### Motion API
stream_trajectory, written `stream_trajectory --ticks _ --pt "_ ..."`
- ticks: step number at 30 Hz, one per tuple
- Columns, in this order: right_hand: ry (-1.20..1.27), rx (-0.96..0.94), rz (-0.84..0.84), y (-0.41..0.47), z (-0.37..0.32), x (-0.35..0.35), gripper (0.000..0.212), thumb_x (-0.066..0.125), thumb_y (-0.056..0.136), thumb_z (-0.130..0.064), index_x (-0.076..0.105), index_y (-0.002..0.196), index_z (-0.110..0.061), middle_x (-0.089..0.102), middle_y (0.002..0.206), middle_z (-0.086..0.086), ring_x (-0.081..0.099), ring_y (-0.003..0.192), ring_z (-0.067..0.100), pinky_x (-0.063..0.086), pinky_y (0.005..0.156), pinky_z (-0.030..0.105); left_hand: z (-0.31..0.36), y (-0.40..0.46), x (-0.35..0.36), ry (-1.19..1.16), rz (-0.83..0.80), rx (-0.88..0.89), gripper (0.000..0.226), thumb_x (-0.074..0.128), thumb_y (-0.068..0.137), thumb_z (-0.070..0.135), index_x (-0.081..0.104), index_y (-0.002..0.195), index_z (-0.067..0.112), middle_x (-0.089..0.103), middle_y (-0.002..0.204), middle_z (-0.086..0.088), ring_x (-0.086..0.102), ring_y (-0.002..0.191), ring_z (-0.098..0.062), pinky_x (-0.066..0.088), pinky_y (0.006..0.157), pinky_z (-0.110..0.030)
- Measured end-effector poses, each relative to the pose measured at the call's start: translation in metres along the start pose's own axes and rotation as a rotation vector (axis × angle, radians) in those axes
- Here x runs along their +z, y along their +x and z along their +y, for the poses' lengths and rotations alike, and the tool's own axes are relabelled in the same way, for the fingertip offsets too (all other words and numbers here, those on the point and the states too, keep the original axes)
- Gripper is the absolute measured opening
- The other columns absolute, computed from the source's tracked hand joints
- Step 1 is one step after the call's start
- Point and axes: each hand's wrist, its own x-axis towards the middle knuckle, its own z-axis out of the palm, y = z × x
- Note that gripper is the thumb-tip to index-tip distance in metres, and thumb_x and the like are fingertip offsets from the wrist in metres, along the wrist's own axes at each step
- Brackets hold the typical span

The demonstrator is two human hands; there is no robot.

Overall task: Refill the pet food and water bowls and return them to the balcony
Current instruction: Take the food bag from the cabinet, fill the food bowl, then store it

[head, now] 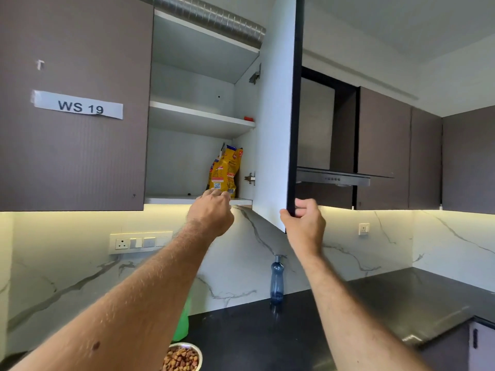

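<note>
A yellow pet food bag (pixel 224 170) stands upright on the bottom shelf (pixel 171 200) of an open wall cabinet. My left hand (pixel 211 214) is raised to the shelf edge with its fingertips at the base of the bag. My right hand (pixel 304 222) grips the lower edge of the open cabinet door (pixel 278 129). A metal bowl (pixel 183 357) filled with brown kibble sits on the dark countertop (pixel 241 338) at the bottom of the view, partly cut off.
A blue water bottle (pixel 277 281) stands on the countertop against the marble backsplash. A green object (pixel 183 321) shows behind my left forearm. A chimney hood (pixel 334 178) hangs right of the open door. A small red item (pixel 248 118) lies on the middle shelf.
</note>
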Motion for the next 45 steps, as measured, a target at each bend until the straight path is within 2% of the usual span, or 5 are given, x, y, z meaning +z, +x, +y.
stream_trajectory --ticks 9,16,24,31,45 --pt "-0.161 -0.168 -0.138 -0.062 -0.048 0.120 0.035 0.077 0.088 -0.019 0.061 0.118 -0.014 0.073 0.112 0.014 0.068 0.099 0.039 0.052 0.076 0.040 -0.090 -0.008 -0.024 0.127 0.015 -0.097 0.049 0.035 0.096 0.009 0.044 0.143 0.001 0.040 0.154 -0.016 0.028 0.146 -0.029 0.024 0.120 -0.040" --pt "-0.285 -0.257 -0.173 -0.086 -0.065 0.206 0.036 0.076 0.090 -0.020 0.056 0.118 -0.011 0.068 0.117 0.009 0.067 0.103 0.036 0.046 0.069 0.034 -0.184 0.001 -0.035 0.163 0.049 -0.130 0.057 0.036 0.100 0.012 0.027 0.155 0.005 0.021 0.165 -0.014 0.014 0.154 -0.029 0.014 0.124 -0.040" --pt "-0.212 -0.231 -0.550 -0.083 -0.049 0.274 0.064 0.069 0.099 -0.022 0.041 0.157 -0.021 0.032 0.166 -0.004 0.041 0.148 0.024 0.037 0.116 0.034 -0.253 0.010 -0.024 0.184 0.018 -0.162 0.059 0.038 0.104 0.022 0.018 0.159 0.009 0.012 0.168 -0.012 0.007 0.155 -0.029 0.009 0.123 -0.039" --pt "-0.329 -0.254 -0.761 -0.062 -0.037 0.321 0.085 0.046 0.090 0.016 0.031 0.162 -0.026 0.019 0.170 -0.008 0.033 0.152 0.019 0.030 0.113 0.023 -0.277 0.016 0.002 0.151 -0.020 -0.158 0.067 0.037 0.101 0.014 0.007 0.160 0.012 -0.001 0.169 -0.010 -0.003 0.155 -0.026 0.003 0.125 -0.039" --pt "-0.543 -0.359 -1.004 -0.034 0.003 0.400 0.084 0.041 0.096 0.010 0.000 0.165 -0.013 -0.010 0.173 0.003 0.001 0.160 0.022 0.008 0.129 0.033 -0.312 0.026 0.033 0.191 -0.002 -0.169 0.071 0.036 0.095 0.009 0.008 0.160 0.011 0.002 0.169 -0.009 -0.001 0.156 -0.022 -0.001 0.122 -0.034"
